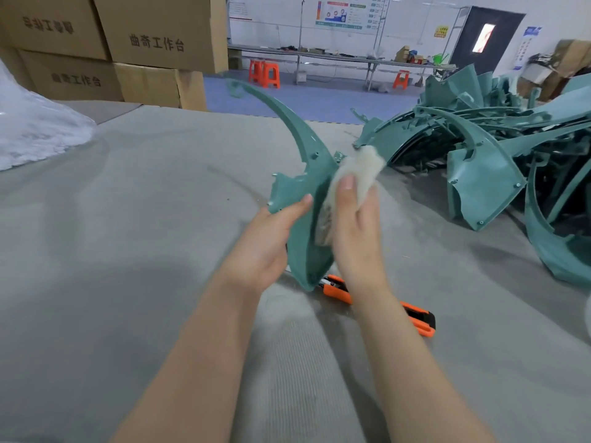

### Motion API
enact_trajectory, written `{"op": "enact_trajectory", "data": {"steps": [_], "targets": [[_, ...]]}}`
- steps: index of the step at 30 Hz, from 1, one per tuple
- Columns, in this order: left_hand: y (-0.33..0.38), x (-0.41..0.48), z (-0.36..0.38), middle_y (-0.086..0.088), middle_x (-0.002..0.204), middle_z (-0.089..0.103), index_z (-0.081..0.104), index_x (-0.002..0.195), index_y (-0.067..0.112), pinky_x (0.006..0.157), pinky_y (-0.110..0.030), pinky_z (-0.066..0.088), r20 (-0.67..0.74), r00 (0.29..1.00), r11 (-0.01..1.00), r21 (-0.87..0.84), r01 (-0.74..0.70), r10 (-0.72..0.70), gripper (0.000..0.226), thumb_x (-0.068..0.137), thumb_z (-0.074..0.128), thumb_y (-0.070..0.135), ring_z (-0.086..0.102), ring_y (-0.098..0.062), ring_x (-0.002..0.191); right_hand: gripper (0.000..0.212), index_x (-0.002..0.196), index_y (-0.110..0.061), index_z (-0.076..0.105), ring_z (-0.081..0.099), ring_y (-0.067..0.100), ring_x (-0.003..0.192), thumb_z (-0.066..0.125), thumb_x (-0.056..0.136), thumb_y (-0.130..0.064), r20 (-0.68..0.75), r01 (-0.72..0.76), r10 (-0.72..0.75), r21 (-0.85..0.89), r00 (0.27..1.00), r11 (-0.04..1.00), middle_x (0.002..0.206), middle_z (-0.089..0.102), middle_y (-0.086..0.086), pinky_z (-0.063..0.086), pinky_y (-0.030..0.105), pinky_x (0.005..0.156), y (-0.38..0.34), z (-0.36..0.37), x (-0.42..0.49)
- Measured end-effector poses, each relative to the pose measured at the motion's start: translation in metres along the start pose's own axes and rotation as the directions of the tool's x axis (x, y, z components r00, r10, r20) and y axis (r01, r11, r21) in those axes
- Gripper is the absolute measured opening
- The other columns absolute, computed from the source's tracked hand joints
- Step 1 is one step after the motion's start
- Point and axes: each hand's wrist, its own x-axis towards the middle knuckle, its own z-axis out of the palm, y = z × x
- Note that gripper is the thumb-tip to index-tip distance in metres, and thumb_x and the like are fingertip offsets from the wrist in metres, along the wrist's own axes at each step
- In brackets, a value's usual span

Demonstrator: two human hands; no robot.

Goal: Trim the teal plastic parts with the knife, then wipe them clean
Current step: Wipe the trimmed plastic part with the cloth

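Left hand (271, 241) grips the teal part (303, 187) at its wide base; its long axis arcs up and away. Right hand (355, 225) presses the cloth (358, 174) on its right face, so wiping probably goes upward.

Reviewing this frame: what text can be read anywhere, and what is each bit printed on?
"曲奇工作台": upper right box.
"曲奇工作台": lower left box, slightly soft.
Upper left box: print stands upside down and looks like the same characters, but I cannot be sure.
Wall posters, yellow sign, blue notice: too small or blurred to read.
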Motion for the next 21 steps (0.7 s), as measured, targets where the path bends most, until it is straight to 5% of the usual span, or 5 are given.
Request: {"op": "enact_trajectory", "data": {"steps": [3, 5, 7, 11, 21], "targets": [[-0.002, 0.0, -0.003, 0.001, 0.103, 0.074, 0.068, 0.107, 0.022, 0.078, -0.022, 0.056, 0.037, 0.998, 0.995, 0.088, 0.052, -0.056, 0.023, 0.101, 0.046, 0.028, 0.069, -0.011, 0.099, 0.053, 0.151, -0.019, 0.03, 0.016, 0.023, 0.146, 0.031, 0.102, -0.04, 0.125, 0.099, -0.052, -0.407, 0.991, 0.908, 0.159, 0.024, 0.005, 0.01, 0.045, 0.118, 0.011, 0.008, -0.004], [0.0, 0.0, -0.008, 0.001, 0.1, 0.075, 0.07, 0.102, 0.022, 0.08, -0.025, 0.057, 0.032, 0.995, 0.983, 0.159, 0.09, -0.096, 0.026, 0.099, 0.048, 0.036, 0.07, -0.012, 0.095, 0.05, 0.152, -0.022, 0.027, 0.03, 0.024, 0.14, 0.036, 0.104, -0.032, 0.082, 0.083, -0.052, -0.444, 0.995, 0.892, 0.153, 0.036, 0.006, 0.021, 0.045, 0.114, 0.018, 0.001, -0.004], [0.001, 0.001, -0.014, -0.001, 0.097, 0.075, 0.073, 0.093, 0.021, 0.08, -0.028, 0.057, 0.046, 0.991, 0.974, 0.196, 0.111, -0.122, 0.028, 0.096, 0.051, 0.038, 0.071, -0.014, 0.091, 0.04, 0.142, -0.023, 0.043, 0.053, 0.025, 0.114, 0.04, 0.102, -0.03, -0.008, -0.017, 0.015, -0.346, 1.0, 0.938, 0.123, 0.059, 0.001, 0.04, 0.034, 0.09, 0.022, -0.008, 0.001], [0.007, 0.0, -0.02, -0.004, 0.107, 0.073, 0.075, 0.1, 0.02, 0.079, -0.03, 0.056, 0.13, 0.975, 0.977, 0.139, 0.164, -0.182, 0.041, 0.08, 0.059, 0.051, 0.071, -0.017, 0.096, 0.016, 0.092, -0.021, 0.055, 0.052, 0.012, 0.07, 0.046, 0.1, -0.032, -0.035, -0.151, 0.147, -0.224, 0.989, 0.963, 0.076, 0.056, -0.01, 0.034, 0.012, 0.05, 0.026, -0.016, 0.01], [-0.004, 0.007, -0.019, -0.006, 0.122, 0.067, 0.057, 0.123, 0.017, 0.09, -0.036, 0.054, 0.218, 0.974, 0.986, -0.136, 0.096, -0.065, 0.041, 0.085, 0.068, 0.028, 0.064, -0.022, 0.113, 0.007, 0.099, -0.015, 0.057, 0.054, 0.012, 0.073, 0.05, 0.098, -0.015, -0.304, -0.335, 0.447, 0.356, 0.841, 0.872, 0.087, 0.059, 0.001, 0.044, 0.028, 0.066, 0.027, -0.028, 0.019]]}}
